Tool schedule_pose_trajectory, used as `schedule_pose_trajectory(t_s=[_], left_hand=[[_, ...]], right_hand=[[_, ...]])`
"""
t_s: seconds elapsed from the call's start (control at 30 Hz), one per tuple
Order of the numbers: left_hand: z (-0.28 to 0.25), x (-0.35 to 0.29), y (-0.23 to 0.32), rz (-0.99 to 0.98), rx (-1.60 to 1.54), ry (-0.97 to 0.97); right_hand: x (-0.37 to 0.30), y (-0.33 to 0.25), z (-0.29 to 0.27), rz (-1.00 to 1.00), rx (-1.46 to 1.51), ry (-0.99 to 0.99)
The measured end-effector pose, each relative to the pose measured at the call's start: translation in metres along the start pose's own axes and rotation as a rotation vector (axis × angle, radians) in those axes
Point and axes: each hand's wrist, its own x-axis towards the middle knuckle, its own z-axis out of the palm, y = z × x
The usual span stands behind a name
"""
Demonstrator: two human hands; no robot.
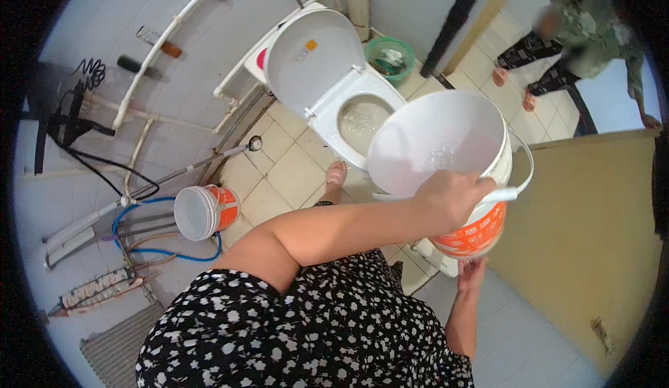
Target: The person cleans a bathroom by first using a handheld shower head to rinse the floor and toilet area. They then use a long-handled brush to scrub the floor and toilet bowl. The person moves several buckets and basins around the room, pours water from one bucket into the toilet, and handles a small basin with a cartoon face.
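Note:
A large white bucket with an orange printed band is tilted in front of me, its mouth facing the toilet. Some water shows inside it. Closed around the bucket's white handle, my left hand reaches across from the left. From beneath, my right hand holds the bucket's base; part of its fingers is hidden behind the base. Just beyond the bucket's rim stands the white toilet, its lid raised and foamy water in its bowl.
A green basket sits right of the toilet. On the left are a smaller white and orange bucket, a blue hose and wall pipes. Another person is at the doorway, upper right, near a yellowish door.

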Motion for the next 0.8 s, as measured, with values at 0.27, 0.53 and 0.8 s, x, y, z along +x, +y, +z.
schedule_pose_trajectory(t_s=[0.27,0.53,0.8], left_hand=[[-0.005,0.026,-0.084,-0.361,-0.105,0.056],[-0.009,0.014,-0.162,-0.596,-0.273,0.082],[-0.013,-0.001,-0.208,-0.704,-0.427,0.069]], right_hand=[[-0.033,-0.041,0.011,-0.034,-0.288,-0.012],[-0.08,-0.052,0.062,-0.078,-0.453,0.072],[-0.109,-0.077,0.113,-0.244,-0.549,0.192]])
